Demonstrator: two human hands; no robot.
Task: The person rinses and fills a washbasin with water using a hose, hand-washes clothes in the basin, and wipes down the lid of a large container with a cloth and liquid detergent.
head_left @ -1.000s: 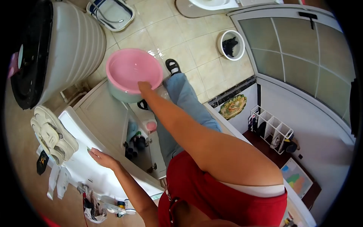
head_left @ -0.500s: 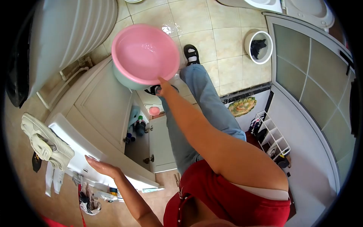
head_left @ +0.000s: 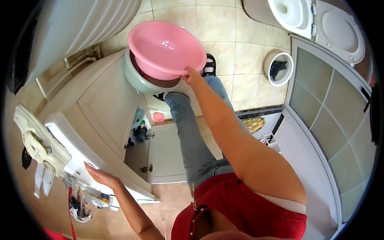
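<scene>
My right hand (head_left: 189, 76) grips the near rim of a pink basin (head_left: 166, 46), which is tilted and partly lifted off a pale green basin (head_left: 142, 82) beneath it. Something dark shows inside the green basin. My left hand (head_left: 101, 177) is held flat with its fingers stretched out, at the edge of the white sink (head_left: 76, 150), and holds nothing. A pair of cream shoes (head_left: 40, 142) rests at the far left side of the sink.
A cabinet door (head_left: 167, 154) stands open below the sink, with bottles inside. A white bucket (head_left: 279, 69) holding dark cloth stands on the tiles near the glazed door (head_left: 320, 96). An open toilet (head_left: 288, 14) is at the top right. A large white barrel (head_left: 84, 32) fills the upper left.
The pink basin has been raised and shifted right by my right hand, uncovering part of the green basin. My left hand stays by the sink edge. The view has shifted.
</scene>
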